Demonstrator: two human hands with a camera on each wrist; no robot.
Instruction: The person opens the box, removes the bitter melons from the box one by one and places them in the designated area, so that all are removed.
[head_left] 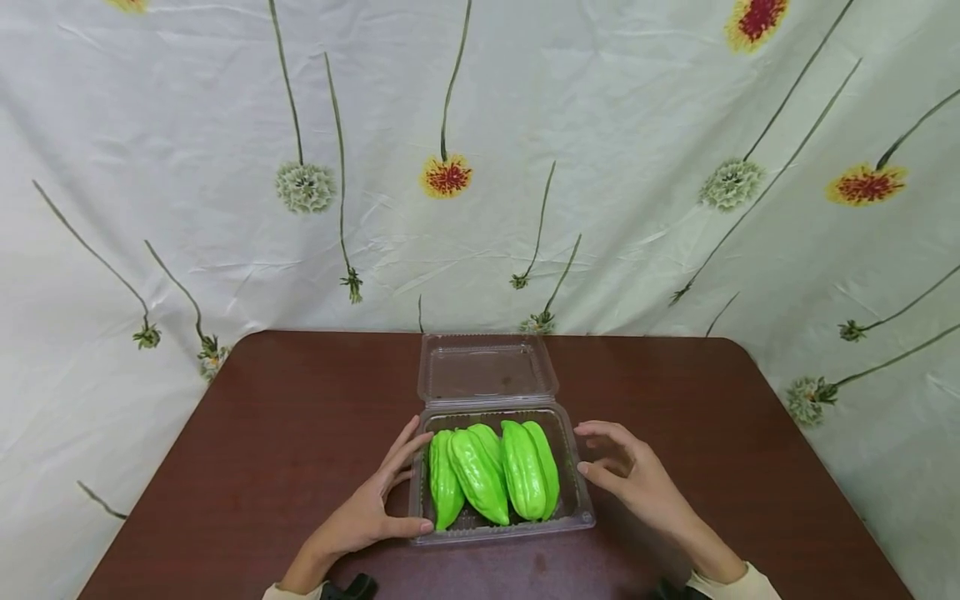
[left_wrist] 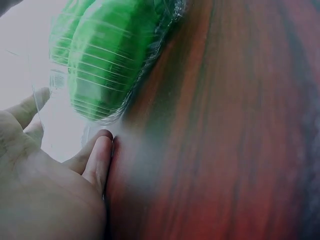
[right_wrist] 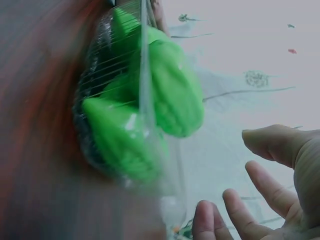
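A clear hinged plastic container [head_left: 517, 532] stands on the table, its lid [head_left: 487, 371] folded back away from me. Several glossy bright green ridged fruits [head_left: 478, 475], shaped like star fruit, lie side by side in it. Along the container's left side my left hand [head_left: 367, 504] is spread, thumb at the front left corner and fingertips at the rim. The left wrist view shows its fingers [left_wrist: 100, 155] low beside the ribbed wall. My right hand [head_left: 637, 475] hovers just off the right rim, fingers loosely bent and holding nothing; the right wrist view shows them [right_wrist: 270, 185] apart.
The dark red-brown wooden table [head_left: 300, 417] has rounded far corners. Behind it and along the sides hangs a pale cloth [head_left: 225, 125] printed with flowers and stems, close to the table's far edge. The opened lid reaches nearly to that edge.
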